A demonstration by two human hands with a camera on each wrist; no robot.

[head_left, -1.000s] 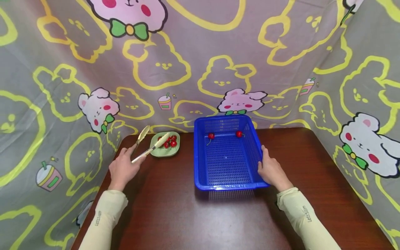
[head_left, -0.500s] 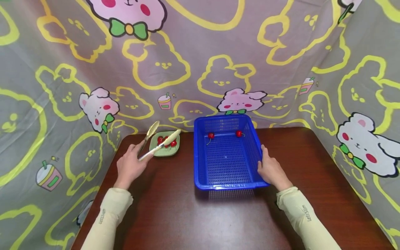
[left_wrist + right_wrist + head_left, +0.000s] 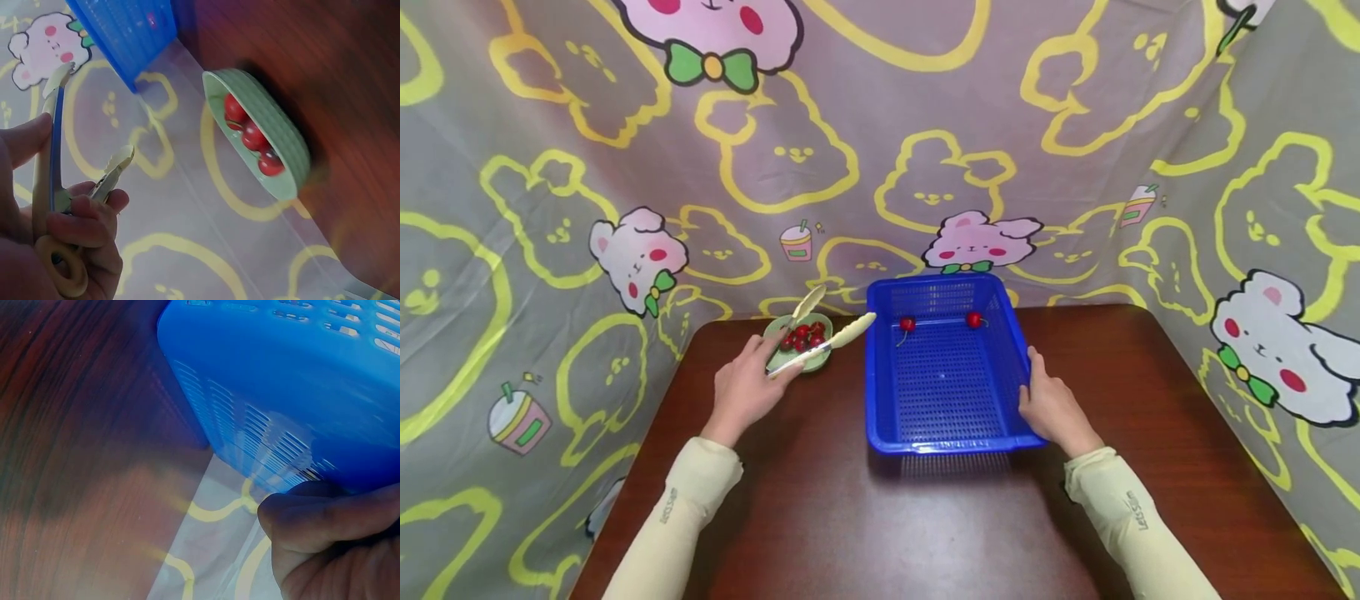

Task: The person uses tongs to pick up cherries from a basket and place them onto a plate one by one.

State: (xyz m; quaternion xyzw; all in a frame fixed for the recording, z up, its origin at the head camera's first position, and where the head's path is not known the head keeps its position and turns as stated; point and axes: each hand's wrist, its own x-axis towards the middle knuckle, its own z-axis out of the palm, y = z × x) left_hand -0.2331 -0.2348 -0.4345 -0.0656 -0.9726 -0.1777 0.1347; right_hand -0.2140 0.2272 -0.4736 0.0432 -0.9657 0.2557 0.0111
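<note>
My left hand (image 3: pixel 748 385) grips a pair of tongs (image 3: pixel 850 330) with cream scalloped tips, their arms spread apart and nothing between them. In the head view the tongs hover over a pale green dish (image 3: pixel 775 357) holding several red cherries (image 3: pixel 802 332). The left wrist view shows the thumb on one arm of the tongs (image 3: pixel 55 137) and the fingers curled at the other. With my right hand (image 3: pixel 1057 410) I grip the right rim of a blue perforated basket (image 3: pixel 942 392). Two cherries with stems lie inside it, a left one (image 3: pixel 907 325) and a right one (image 3: pixel 975 320).
Everything stands on a dark brown wooden table (image 3: pixel 820 517). A grey patterned cloth (image 3: pixel 880 125) hangs behind the table and along both sides. The basket is right of the dish, with a narrow strip of table between them.
My left hand and the tongs have moved right, from the dish's left side to across it, one tip reaching the basket's left rim. My right hand and the basket stay put.
</note>
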